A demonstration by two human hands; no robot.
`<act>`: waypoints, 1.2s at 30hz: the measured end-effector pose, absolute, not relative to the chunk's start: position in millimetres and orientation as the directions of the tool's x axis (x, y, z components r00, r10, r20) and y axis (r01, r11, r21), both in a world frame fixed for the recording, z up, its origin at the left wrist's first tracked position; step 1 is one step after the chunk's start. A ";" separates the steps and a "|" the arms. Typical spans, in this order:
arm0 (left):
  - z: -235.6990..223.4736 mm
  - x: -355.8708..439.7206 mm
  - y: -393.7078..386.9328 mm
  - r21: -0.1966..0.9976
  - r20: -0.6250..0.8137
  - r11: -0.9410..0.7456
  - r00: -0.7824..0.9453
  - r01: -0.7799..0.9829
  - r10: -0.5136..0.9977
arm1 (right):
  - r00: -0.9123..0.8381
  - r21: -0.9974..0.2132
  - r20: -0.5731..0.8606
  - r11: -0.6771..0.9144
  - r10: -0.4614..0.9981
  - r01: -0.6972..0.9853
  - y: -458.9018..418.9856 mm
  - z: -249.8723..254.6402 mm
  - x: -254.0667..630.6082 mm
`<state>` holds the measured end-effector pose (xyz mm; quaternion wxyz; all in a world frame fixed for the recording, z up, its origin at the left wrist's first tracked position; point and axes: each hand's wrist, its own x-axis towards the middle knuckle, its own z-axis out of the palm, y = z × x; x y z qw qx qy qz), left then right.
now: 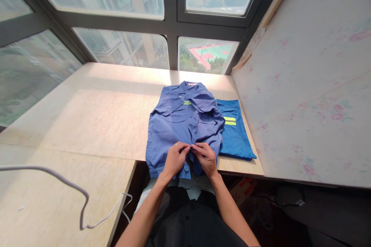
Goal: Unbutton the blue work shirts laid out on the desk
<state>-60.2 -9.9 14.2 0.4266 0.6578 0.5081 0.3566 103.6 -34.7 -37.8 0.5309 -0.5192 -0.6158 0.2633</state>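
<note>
A blue work shirt [179,123] with yellow-green reflective strips lies face up on the wooden table [110,115], collar toward the window. My left hand [176,158] and my right hand [206,157] meet at the shirt's front placket near the hem. Both pinch the fabric edges there, fingertips almost touching. A button shows just below my left hand. The shirt's hem hangs slightly over the table's near edge.
A folded brighter-blue garment [234,131] with reflective stripes lies to the right of the shirt. A floral-patterned wall [304,85] stands on the right. A white cable [72,193] loops over the lower table at the left. Large windows [116,46] run behind the table.
</note>
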 end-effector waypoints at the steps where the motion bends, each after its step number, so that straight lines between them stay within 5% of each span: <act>1: 14.2 -59.2 -9.9 0.920 0.038 -0.123 0.228 0.371 0.973 | 0.107 -0.890 0.356 0.301 0.928 0.343 -34.3 -39.0 104.4; 10: 9.9 -56.4 -10.4 0.927 0.036 -0.110 0.208 0.357 0.978 | 0.147 -0.913 0.303 0.243 0.941 0.328 -33.1 -34.6 104.5; 36: 2.2 -71.7 -13.5 0.975 -0.019 -0.027 0.204 0.219 0.979 | 0.051 -0.753 0.473 0.373 0.880 0.542 -39.5 -30.5 91.0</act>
